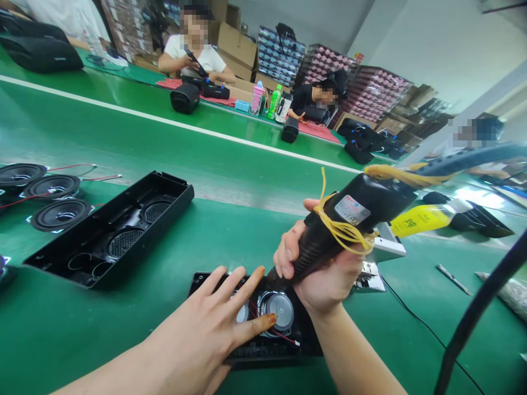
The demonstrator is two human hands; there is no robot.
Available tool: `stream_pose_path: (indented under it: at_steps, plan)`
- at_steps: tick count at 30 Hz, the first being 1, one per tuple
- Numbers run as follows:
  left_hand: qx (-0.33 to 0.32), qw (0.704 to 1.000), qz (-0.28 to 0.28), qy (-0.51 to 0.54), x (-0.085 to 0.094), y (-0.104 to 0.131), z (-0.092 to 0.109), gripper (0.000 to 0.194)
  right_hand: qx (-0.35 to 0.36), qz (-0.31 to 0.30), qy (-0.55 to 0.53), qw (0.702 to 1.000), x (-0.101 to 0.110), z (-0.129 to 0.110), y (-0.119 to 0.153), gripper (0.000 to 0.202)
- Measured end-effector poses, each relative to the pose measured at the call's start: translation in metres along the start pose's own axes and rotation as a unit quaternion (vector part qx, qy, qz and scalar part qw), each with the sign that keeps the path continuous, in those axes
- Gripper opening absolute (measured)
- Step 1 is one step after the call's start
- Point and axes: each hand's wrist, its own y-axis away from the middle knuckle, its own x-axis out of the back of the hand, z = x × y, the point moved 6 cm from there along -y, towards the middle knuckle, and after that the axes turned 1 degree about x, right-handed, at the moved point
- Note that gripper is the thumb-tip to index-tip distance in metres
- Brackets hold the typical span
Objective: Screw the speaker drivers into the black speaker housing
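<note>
My right hand (pixel 323 269) grips a black electric screwdriver (pixel 349 222) wound with yellow rubber bands, its tip pointing down into a black speaker housing (pixel 272 351) near the front edge. My left hand (pixel 214 323) lies flat on that housing with fingers spread, beside a round silver-backed speaker driver (pixel 282 310) with red and black wires. An empty black speaker shell (pixel 115 230) with round grilles lies to the left, apart from both hands.
Three loose speaker drivers (pixel 53 200) with red wires lie at far left. A green conveyor belt (pixel 206 142) runs behind. Other people sit at the far bench with black speakers (pixel 185 97) and bottles (pixel 274 101). A black cable (pixel 473 318) crosses at right.
</note>
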Motion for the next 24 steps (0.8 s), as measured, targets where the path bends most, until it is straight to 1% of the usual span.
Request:
stream_pose_path:
  at_steps: [6, 11, 13, 16, 20, 22, 24]
  plan:
    - [-0.017, 0.999, 0.048, -0.011, -0.002, 0.004, -0.001, 0.113, -0.005, -0.010, 0.004, 1.000, -0.001, 0.004, 0.000, 0.062]
    - [-0.013, 0.998, 0.063, -0.027, 0.001, 0.007, -0.001, 0.108, -0.040, -0.074, -0.023, 0.996, -0.010, 0.010, 0.004, 0.057]
    - [-0.007, 0.997, 0.068, -0.033, 0.003, 0.007, -0.002, 0.108, -0.054, -0.085, -0.025, 0.995, -0.012, 0.013, 0.007, 0.057]
    - [-0.021, 0.997, 0.068, -0.040, 0.003, 0.009, 0.001, 0.109, -0.066, -0.094, -0.026, 0.993, -0.012, 0.016, 0.011, 0.057]
    - [0.001, 0.995, 0.076, -0.066, 0.008, 0.009, 0.001, 0.111, -0.081, -0.100, -0.019, 0.992, -0.009, 0.022, 0.017, 0.052]
    - [-0.004, 0.995, 0.072, -0.074, 0.011, 0.007, 0.002, 0.110, -0.088, -0.091, -0.004, 0.992, -0.005, 0.025, 0.019, 0.053]
    - [-0.024, 0.995, 0.054, -0.077, 0.009, 0.005, 0.003, 0.108, -0.093, -0.073, 0.028, 0.993, -0.001, 0.027, 0.020, 0.058]
